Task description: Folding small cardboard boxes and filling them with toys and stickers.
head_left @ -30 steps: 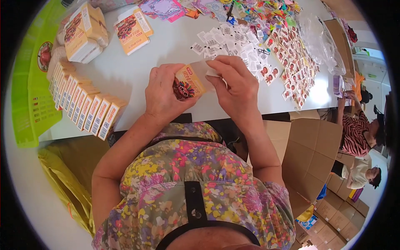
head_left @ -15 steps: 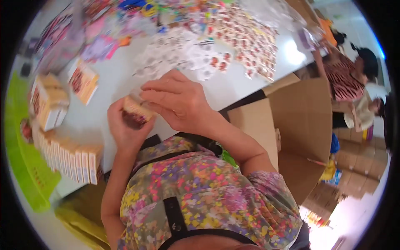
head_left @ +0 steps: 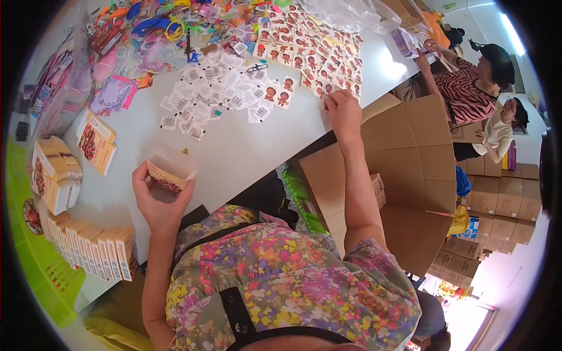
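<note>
Box [head_left: 165, 176], yellow-orange, printed, open-topped, centre left
Left hand [head_left: 157, 206] pinches it; right hand [head_left: 345, 116], upper right, grip unclear.

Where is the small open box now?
In the head view, the small open box is left of centre, in the left hand, over the table, right of the row of boxes.

Yellow printed carton [head_left: 167, 178] (top open)

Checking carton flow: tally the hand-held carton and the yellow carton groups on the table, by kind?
Open carton in left hand: 1
Large flattened-carton bundle: 1
Small flattened-carton pile: 1
Row of standing cartons: 1
Total: 4
</note>
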`<action>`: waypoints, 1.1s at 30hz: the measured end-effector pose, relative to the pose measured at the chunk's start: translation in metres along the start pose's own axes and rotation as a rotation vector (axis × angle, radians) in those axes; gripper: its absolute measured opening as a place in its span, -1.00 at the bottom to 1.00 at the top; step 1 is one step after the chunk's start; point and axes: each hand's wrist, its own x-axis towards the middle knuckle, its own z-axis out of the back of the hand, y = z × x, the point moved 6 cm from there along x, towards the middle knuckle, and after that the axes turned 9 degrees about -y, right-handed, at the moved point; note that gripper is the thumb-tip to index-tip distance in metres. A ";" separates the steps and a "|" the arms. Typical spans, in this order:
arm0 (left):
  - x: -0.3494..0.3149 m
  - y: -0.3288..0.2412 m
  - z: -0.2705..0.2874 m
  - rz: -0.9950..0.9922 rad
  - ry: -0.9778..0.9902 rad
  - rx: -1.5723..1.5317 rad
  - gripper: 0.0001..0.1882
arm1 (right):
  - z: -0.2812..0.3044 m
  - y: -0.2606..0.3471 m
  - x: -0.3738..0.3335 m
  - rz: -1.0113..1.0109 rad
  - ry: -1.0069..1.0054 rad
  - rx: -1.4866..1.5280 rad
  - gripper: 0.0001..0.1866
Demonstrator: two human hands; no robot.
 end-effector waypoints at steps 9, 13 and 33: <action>0.002 0.009 0.000 -0.073 -0.055 0.144 -0.25 | 0.054 0.128 0.003 -0.226 0.044 0.798 -0.93; 0.002 -0.013 0.000 -0.211 -0.037 0.273 -0.23 | 0.052 0.262 -0.035 0.327 0.264 0.957 -0.86; 0.014 0.024 0.037 -0.120 -0.403 -0.046 -0.23 | -0.124 0.408 0.049 0.872 0.298 0.812 -0.63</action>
